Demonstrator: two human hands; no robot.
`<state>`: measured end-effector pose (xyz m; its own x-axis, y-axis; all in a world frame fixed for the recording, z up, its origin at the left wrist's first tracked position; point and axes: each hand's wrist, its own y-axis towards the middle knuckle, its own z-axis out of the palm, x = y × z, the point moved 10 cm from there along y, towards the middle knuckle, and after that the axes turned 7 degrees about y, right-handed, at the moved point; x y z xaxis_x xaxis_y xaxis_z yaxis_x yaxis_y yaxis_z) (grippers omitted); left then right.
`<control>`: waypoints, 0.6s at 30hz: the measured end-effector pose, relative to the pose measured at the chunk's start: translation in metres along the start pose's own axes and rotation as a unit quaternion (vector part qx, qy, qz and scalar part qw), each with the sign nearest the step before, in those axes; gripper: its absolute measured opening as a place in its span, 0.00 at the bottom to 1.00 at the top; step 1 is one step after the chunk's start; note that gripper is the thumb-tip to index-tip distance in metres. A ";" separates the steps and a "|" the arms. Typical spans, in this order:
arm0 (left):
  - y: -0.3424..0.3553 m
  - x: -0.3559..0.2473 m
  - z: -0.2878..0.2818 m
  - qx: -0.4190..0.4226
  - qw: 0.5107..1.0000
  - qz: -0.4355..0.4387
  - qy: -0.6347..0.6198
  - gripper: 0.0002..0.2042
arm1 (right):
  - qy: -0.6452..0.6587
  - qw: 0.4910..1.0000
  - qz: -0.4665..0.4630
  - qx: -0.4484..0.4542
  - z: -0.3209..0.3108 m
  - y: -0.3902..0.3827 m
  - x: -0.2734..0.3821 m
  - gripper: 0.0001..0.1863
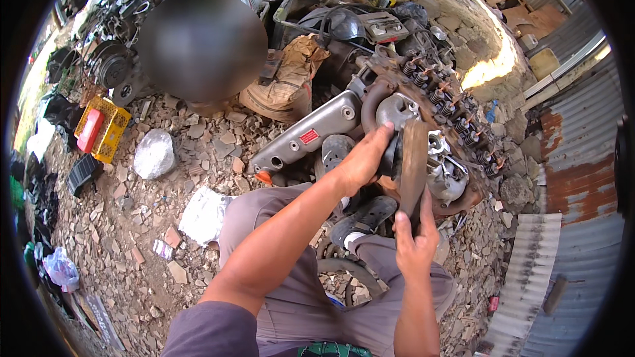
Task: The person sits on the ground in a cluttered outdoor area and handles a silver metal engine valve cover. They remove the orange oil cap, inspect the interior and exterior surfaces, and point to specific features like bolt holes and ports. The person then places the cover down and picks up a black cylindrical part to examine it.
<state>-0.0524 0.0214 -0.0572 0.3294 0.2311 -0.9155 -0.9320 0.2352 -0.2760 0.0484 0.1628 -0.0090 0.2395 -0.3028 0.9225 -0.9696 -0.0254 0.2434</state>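
A long, brown, worn piece (415, 158) with a flat face, its material hard to tell, is held tilted over my knees. My left hand (372, 155) is closed at its upper left side, on a dark rounded part (391, 157) beside it; its fingertips are partly hidden. My right hand (417, 241) holds the lower end of the brown piece between thumb and fingers. Just behind are round grey metal engine parts (446, 182). A grey metal valve cover (311, 132) lies to the left, beside my black clogs (364, 221).
A cylinder head with several valve springs (453, 109) stretches along the right. Behind are a brown sack (291, 82) and crates of metal parts (344, 23). Rubble covers the ground. A yellow crate (112, 132) stands left, a corrugated metal sheet (582, 158) right. A blurred round patch hides part of the back.
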 end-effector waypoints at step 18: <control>0.008 0.021 0.001 -0.029 0.999 -0.011 -0.009 0.29 | -0.055 0.995 -0.086 0.013 0.011 0.028 0.019 0.30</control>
<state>-0.0529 0.0289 -0.0780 0.3522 0.2433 -0.9038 -0.9315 0.1854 -0.3131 0.0255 0.1458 0.0120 0.3961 -0.3951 0.8288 -0.9161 -0.1096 0.3856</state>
